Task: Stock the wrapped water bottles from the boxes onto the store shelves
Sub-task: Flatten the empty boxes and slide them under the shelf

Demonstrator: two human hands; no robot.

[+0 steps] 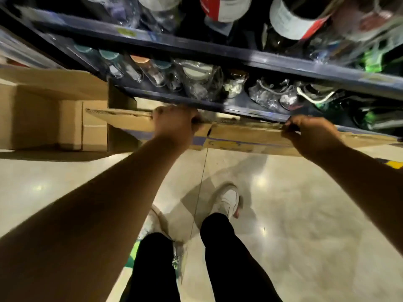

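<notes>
A cardboard box (244,138) with blue print stands on the floor under the lowest dark shelf rail (257,112). My left hand (174,123) grips its top edge near the middle. My right hand (314,134) grips the same edge further right. The inside of the box is hidden by the shelf. Wrapped bottles (196,81) with coloured caps stand in a row on the shelf just above the box. Larger bottles with red and white labels (294,20) fill the shelf above that.
An open, plain cardboard box (50,118) stands on the floor to the left, against the shelving. My legs in black trousers and white shoes (229,201) are on the shiny beige floor (305,214) below the box. A green item (135,253) lies by my left foot.
</notes>
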